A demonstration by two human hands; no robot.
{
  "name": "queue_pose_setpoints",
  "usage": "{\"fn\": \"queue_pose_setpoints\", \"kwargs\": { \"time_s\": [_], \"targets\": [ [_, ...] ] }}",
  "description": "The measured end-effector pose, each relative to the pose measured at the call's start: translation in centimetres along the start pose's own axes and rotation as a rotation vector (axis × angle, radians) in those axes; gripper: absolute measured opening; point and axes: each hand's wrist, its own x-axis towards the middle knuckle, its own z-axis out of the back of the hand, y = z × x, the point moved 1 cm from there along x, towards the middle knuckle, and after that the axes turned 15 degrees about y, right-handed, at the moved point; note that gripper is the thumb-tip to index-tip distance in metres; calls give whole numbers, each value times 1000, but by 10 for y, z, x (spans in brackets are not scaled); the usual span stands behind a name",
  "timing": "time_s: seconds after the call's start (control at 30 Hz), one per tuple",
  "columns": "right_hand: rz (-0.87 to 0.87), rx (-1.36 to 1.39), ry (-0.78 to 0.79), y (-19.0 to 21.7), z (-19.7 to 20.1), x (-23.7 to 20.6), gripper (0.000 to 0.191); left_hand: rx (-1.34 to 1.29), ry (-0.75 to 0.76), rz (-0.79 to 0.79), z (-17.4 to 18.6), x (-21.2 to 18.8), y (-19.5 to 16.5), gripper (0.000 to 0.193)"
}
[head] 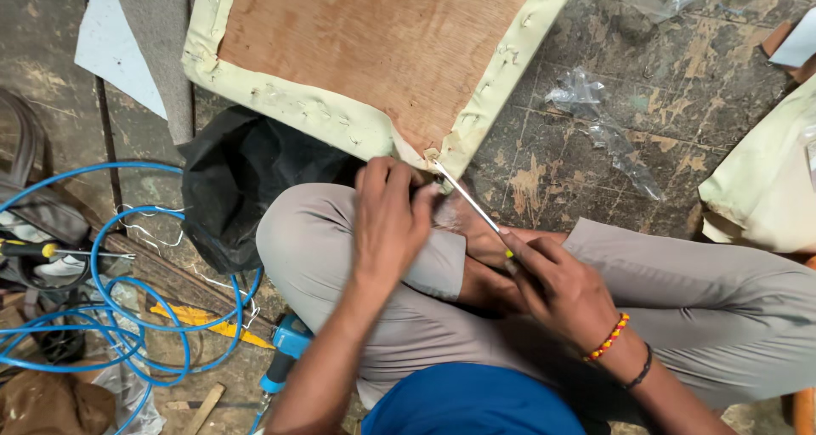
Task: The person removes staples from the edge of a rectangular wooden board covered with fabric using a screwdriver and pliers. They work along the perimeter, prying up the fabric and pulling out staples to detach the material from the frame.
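Seat panel (374, 53), plywood back up and edged in pale stapled fabric, lies on the floor (680, 104) against the person's knee. Left hand (387, 218) presses closed on its near corner. Right hand (557, 286) grips a screwdriver (472, 204), tip at that corner's fabric edge.

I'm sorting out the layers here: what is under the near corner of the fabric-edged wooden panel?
The wooden panel lies over a black bag and the person's knee. The left hand covers the corner's underside.
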Motion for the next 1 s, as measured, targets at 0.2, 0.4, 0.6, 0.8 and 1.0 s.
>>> {"fn": "queue_pose_setpoints", "kwargs": {
  "time_s": [0.2, 0.4, 0.6, 0.8, 1.0],
  "targets": [
    [-104, -188, 102, 18, 16, 4, 56, -733, -382, 149, -75, -9, -1, 94],
    [-81, -239, 131, 31, 14, 4, 64, -1138, -386, 377, -101, 28, 24, 99],
    [-26, -123, 141, 29, 1, 4, 61, -1248, -430, 323, -111, 37, 48, 43],
    [-13, 8, 185, 15, 10, 9, 66, -1246, -463, 325, -110, 37, 48, 44],
    [-68, 78, 231, 15, 34, 22, 57, -1297, -377, 294, -93, 38, 35, 71]
  ]
}}
